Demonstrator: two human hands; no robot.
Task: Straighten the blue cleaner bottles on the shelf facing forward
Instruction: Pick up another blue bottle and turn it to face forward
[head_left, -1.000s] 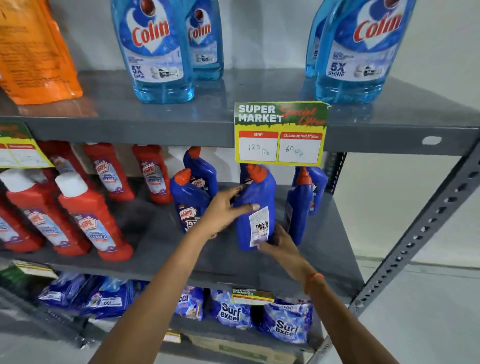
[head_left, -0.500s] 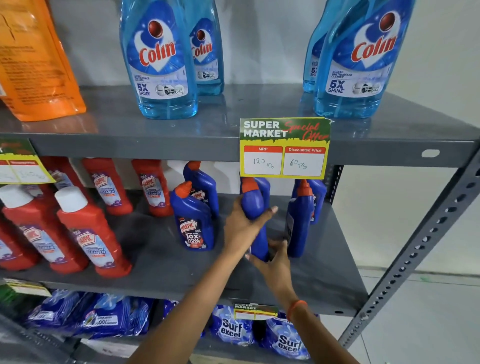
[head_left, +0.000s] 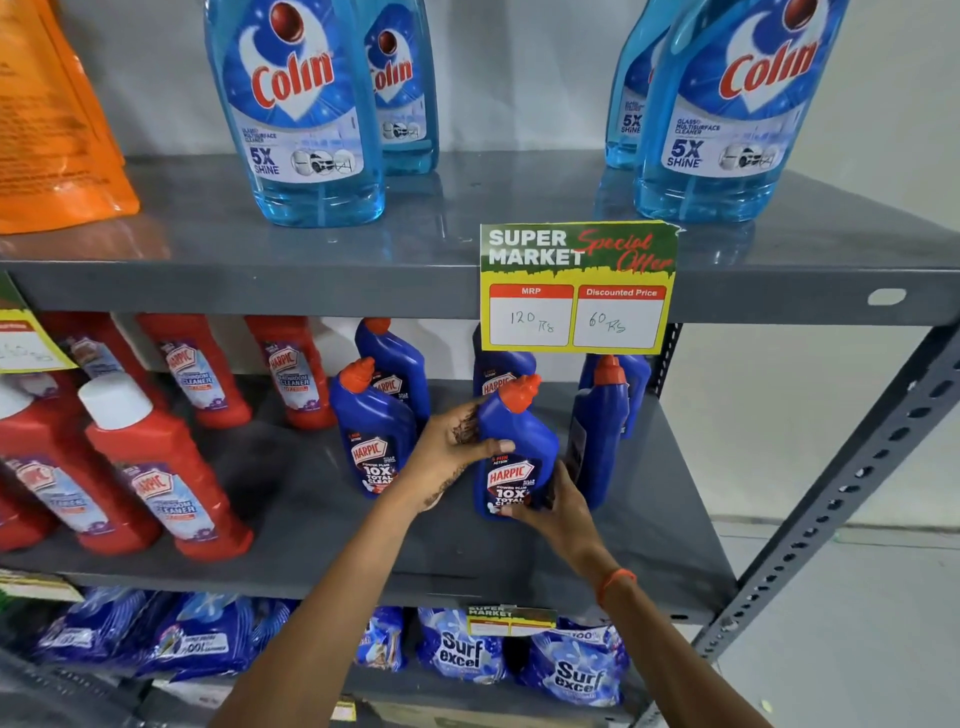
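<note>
Several blue Harpic cleaner bottles with orange caps stand on the middle grey shelf (head_left: 322, 525). Both hands grip the front middle bottle (head_left: 519, 431), whose label faces me. My left hand (head_left: 452, 447) wraps its upper left side, thumb across the front. My right hand (head_left: 558, 506) holds its lower right edge. To the left stands another front bottle (head_left: 371, 426), label forward, with one (head_left: 397, 364) behind it. To the right a bottle (head_left: 602, 431) stands side-on, its label out of sight. More blue bottles stand behind it and behind the held one.
Red Harpic bottles (head_left: 166, 467) fill the shelf's left part. A price tag (head_left: 579, 288) hangs from the upper shelf edge, above the held bottle. Colin bottles (head_left: 301, 114) and an orange pouch (head_left: 52, 130) sit on top. Surf Excel packs (head_left: 462, 649) lie below. A slotted post (head_left: 852, 478) stands right.
The held bottle has turned from back label, through side-on, to front label facing me. My hands have shifted around it. The camera has moved closer.
</note>
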